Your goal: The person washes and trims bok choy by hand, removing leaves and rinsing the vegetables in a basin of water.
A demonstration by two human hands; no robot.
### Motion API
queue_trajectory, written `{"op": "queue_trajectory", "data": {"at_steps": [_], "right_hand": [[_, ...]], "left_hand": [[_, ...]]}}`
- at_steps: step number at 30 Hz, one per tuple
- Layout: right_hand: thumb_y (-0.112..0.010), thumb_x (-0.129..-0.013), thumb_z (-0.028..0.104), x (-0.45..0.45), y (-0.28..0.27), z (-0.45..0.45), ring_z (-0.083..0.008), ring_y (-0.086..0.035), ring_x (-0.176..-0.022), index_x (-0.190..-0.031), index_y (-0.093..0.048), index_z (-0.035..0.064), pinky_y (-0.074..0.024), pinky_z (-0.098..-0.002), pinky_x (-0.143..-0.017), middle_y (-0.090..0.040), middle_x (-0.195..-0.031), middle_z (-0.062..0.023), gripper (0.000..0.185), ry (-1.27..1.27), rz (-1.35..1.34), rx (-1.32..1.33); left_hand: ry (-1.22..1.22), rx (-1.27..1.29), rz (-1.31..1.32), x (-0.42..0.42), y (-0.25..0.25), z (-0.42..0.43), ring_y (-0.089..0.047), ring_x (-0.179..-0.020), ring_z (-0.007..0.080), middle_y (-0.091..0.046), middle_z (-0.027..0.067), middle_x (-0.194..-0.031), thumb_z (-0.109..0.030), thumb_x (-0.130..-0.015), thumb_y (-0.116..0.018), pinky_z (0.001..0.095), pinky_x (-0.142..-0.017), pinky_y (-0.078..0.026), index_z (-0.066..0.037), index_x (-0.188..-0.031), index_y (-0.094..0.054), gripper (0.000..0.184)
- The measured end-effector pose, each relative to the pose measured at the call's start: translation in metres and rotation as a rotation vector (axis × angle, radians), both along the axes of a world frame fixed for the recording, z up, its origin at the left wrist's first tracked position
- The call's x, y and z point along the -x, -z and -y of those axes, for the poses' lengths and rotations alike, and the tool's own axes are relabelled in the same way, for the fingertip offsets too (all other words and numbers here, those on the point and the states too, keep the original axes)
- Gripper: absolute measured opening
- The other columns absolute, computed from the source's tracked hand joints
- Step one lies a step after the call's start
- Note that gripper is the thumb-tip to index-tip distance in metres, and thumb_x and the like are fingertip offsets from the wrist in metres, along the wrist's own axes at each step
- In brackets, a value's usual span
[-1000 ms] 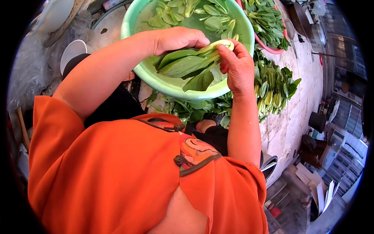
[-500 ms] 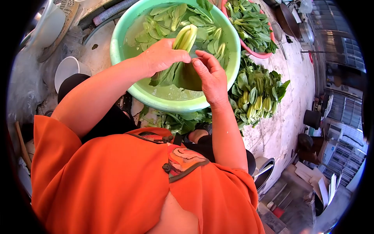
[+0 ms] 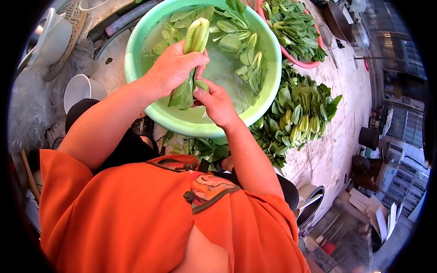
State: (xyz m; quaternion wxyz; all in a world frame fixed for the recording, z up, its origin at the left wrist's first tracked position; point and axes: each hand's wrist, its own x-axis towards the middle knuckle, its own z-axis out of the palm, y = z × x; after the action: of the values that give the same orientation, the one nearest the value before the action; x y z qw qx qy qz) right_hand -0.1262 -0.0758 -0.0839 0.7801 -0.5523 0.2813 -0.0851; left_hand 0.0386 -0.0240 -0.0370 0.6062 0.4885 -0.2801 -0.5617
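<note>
My left hand [image 3: 175, 68] is wrapped round a head of bok choy [image 3: 197, 35], its pale stem end pointing up and away and its leaves hanging toward me. Just below, my right hand [image 3: 215, 102] has its thumb and fingers closed on a leaf of the same head; some fingertips are hidden behind the leaves. Both hands are over a large green basin [image 3: 136, 45] of water. More bok choy [image 3: 249, 57] floats in the water along the basin's far and right sides.
Right of the basin lies a pile of bok choy [image 3: 300, 109] on the pale floor. A pink basin [image 3: 309, 65] of greens stands at the far right. A white bucket [image 3: 84, 91] is at the left, near plastic bags [image 3: 32, 104]. A pot [image 3: 312, 204] stands at lower right.
Both hands have moved left and the bok choy has come with them. My right hand has come down and closer to my left, and the head's leaves are now gathered more narrowly.
</note>
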Motion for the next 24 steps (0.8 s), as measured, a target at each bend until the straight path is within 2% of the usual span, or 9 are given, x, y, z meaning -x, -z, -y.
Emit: {"op": "queue_trajectory", "data": {"at_steps": [2, 8, 12, 14, 16, 18, 20, 22, 24], "right_hand": [[-0.064, -0.091, 0.023, 0.005, 0.006, 0.024, -0.0130, -0.060, -0.086, -0.124, -0.058, 0.0039, -0.0522, -0.0287, -0.076, -0.063, -0.099, -0.0049, 0.039, -0.057, -0.020, -0.009], [-0.069, -0.075, 0.025, 0.044, 0.066, 0.103, -0.0224, -0.061, -0.100, -0.124, -0.059, 0.0045, -0.0495, -0.0335, -0.088, -0.059, -0.118, -0.0162, 0.054, 0.277, -0.606, 0.528], [-0.067, -0.073, 0.027, 0.058, 0.106, 0.133, -0.0297, -0.059, -0.106, -0.123, -0.059, 0.0048, -0.0470, -0.0373, -0.093, -0.056, -0.123, -0.0196, 0.056, 0.309, -0.804, 0.890], [-0.065, -0.073, 0.029, 0.057, 0.116, 0.139, -0.0345, -0.056, -0.111, -0.124, -0.058, 0.0049, -0.0451, -0.0393, -0.096, -0.052, -0.130, -0.0216, 0.057, 0.046, -0.953, 0.785], [-0.064, -0.073, 0.031, 0.044, 0.121, 0.134, -0.0335, -0.058, -0.110, -0.122, -0.061, 0.0057, -0.0458, -0.0387, -0.095, -0.056, -0.126, -0.0203, 0.055, -0.008, -0.909, 0.776], [-0.063, -0.074, 0.030, 0.026, 0.110, 0.140, -0.0316, -0.060, -0.106, -0.118, -0.064, 0.0077, -0.0465, -0.0376, -0.093, -0.062, -0.116, -0.0189, 0.049, -0.417, -1.087, 0.687], [-0.062, -0.074, 0.030, 0.007, 0.097, 0.149, -0.0297, -0.061, -0.103, -0.111, -0.067, 0.0088, -0.0469, -0.0378, -0.092, -0.066, -0.106, -0.0170, 0.043, -0.499, -1.105, 0.665], [-0.063, -0.074, 0.027, -0.011, 0.086, 0.160, -0.0314, -0.059, -0.106, -0.121, -0.061, 0.0108, -0.0466, -0.0399, -0.092, -0.062, -0.115, -0.0193, 0.051, -0.035, -0.913, 0.726], [-0.064, -0.073, 0.026, -0.033, 0.083, 0.172, -0.0328, -0.058, -0.109, -0.127, -0.056, 0.0112, -0.0461, -0.0400, -0.093, -0.058, -0.120, -0.0210, 0.056, 0.017, -0.885, 0.844]], "left_hand": [[-0.029, 0.018, 0.046, 0.000, -0.004, 0.002, -0.052, -0.068, 0.0114, -0.052, 0.0028, -0.073, -0.016, -0.084, -0.060, 0.0275, -0.063, -0.045, -0.004, -0.092, -0.054, 0.015], [-0.098, 0.145, 0.203, -0.038, -0.048, 0.001, -0.049, -0.063, 0.0087, -0.051, 0.0007, -0.069, -0.015, -0.085, -0.059, 0.0255, -0.057, -0.042, -0.004, -0.090, -0.055, 0.013], [-0.227, 0.134, 0.172, -0.060, -0.067, -0.005, -0.043, -0.057, 0.0078, -0.045, -0.0023, -0.066, -0.016, -0.088, -0.056, 0.0255, -0.060, -0.040, -0.004, -0.099, -0.055, 0.017], [-0.271, 0.134, 0.156, -0.067, -0.069, -0.006, -0.042, -0.056, 0.0076, -0.044, -0.0028, -0.065, -0.016, -0.088, -0.055, 0.0253, -0.060, -0.039, -0.004, -0.100, -0.055, 0.017], [-0.280, 0.137, 0.130, -0.072, -0.070, -0.006, -0.041, -0.055, 0.0075, -0.044, -0.0032, -0.064, -0.014, -0.087, -0.056, 0.0251, -0.061, -0.039, -0.004, -0.100, -0.054, 0.017], [-0.274, 0.125, 0.161, -0.072, -0.071, -0.006, -0.041, -0.054, 0.0075, -0.044, -0.0034, -0.063, -0.013, -0.087, -0.055, 0.0252, -0.061, -0.039, -0.003, -0.100, -0.053, 0.017], [-0.261, 0.109, 0.192, -0.069, -0.072, -0.006, -0.041, -0.054, 0.0075, -0.044, -0.0035, -0.062, -0.012, -0.086, -0.055, 0.0253, -0.061, -0.039, -0.003, -0.100, -0.053, 0.016], [-0.277, 0.083, 0.167, -0.065, -0.074, -0.005, -0.042, -0.053, 0.0076, -0.044, -0.0032, -0.061, -0.010, -0.084, -0.054, 0.0256, -0.062, -0.040, -0.003, -0.098, -0.052, 0.015], [-0.278, 0.082, 0.189, -0.067, -0.071, -0.003, -0.043, -0.053, 0.0080, -0.046, -0.0024, -0.061, -0.008, -0.083, -0.054, 0.0262, -0.061, -0.040, -0.003, -0.098, -0.052, 0.016]]}}
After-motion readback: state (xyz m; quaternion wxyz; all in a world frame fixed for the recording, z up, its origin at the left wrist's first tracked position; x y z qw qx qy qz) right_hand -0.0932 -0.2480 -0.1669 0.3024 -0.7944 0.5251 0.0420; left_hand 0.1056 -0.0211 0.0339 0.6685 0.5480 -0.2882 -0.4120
